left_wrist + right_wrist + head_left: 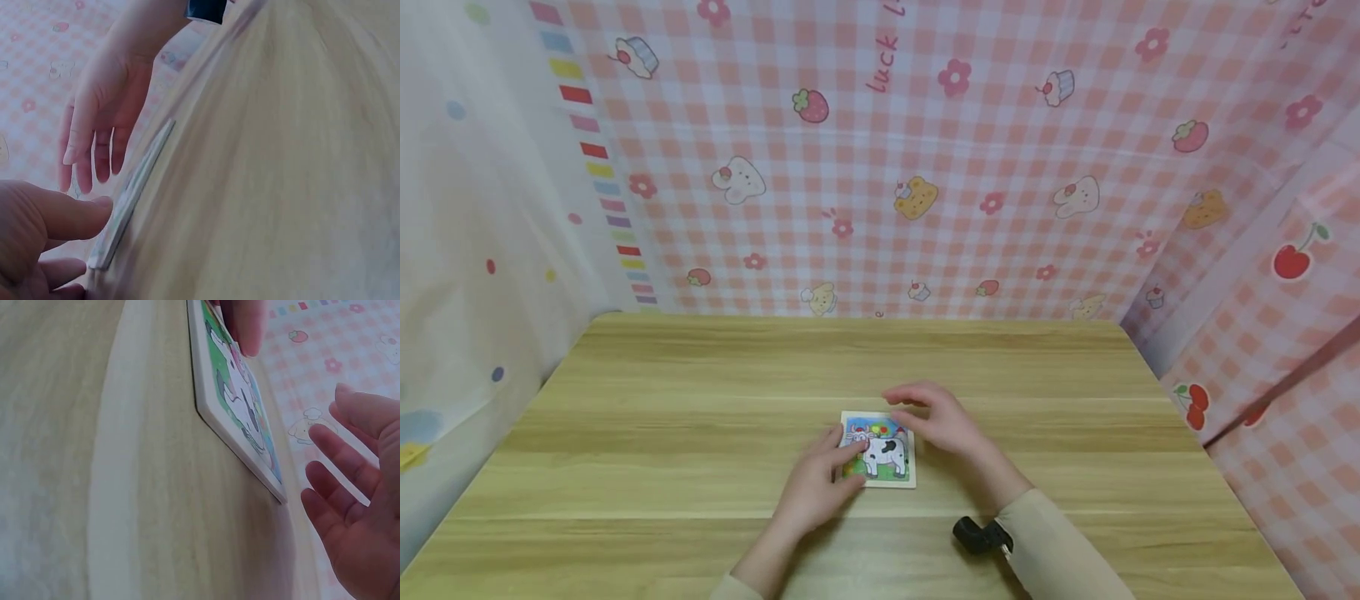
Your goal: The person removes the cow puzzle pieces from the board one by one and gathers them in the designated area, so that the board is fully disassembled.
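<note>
Past right sleeve (1063, 550), resting relaxed left hand (818, 481) over puzzle (886, 458), probably steadying it; holding loose, empty right hand (945, 423) just beside.

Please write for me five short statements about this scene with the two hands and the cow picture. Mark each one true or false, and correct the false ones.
1. The picture board shows a cow. True.
2. The picture board stands upright. False: it lies flat on the wooden table.
3. Both hands grip the picture board. False: the right hand is apart from it.
4. In the head view, the left hand is at the picture board's left side. True.
5. A black device is beside the right sleeve. True.
</note>
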The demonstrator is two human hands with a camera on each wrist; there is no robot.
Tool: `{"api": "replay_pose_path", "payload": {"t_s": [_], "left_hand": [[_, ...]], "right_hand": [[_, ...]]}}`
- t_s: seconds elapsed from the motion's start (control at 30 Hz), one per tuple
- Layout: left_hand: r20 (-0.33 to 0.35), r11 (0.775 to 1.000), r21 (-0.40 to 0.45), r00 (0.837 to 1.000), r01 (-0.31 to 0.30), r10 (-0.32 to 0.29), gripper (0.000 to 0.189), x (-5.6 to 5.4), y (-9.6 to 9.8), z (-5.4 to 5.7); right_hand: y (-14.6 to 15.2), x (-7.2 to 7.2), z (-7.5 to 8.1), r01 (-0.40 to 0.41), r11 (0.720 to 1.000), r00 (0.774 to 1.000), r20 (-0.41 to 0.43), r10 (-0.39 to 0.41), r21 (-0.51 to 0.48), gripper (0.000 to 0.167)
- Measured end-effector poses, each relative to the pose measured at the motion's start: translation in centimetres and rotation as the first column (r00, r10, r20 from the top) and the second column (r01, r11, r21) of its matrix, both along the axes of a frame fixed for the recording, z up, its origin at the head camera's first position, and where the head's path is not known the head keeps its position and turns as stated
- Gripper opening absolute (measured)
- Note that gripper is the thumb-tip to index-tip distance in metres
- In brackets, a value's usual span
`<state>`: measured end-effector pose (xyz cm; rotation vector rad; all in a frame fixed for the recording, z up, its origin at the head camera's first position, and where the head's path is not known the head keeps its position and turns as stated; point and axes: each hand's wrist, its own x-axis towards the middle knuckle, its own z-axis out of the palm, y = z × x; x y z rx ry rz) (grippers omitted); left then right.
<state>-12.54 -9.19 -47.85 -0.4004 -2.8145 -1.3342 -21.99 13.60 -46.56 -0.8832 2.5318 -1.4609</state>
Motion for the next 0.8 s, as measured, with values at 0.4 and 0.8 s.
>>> {"api": "replay_pose_path", "payload": {"t_s": [0.4,0.8], "left_hand": [[-0.091,0.995,-0.101,0.996,0.013,-0.022,0.052,0.3,-0.8,-0.4],[-0.122,0.994,-0.112,0.992,-0.022,0.008,0.049,0.2,-0.2,-1.0]], "right_hand": [[-1.6,-1.1,-0.2,-0.115,0.985,0.986,-0.104,0.129,0.131,0.028],[-3.4,-2.6,-0.1,-0.184,0.955,0.972,-0.101,0.212,0.232,0.023]]}}
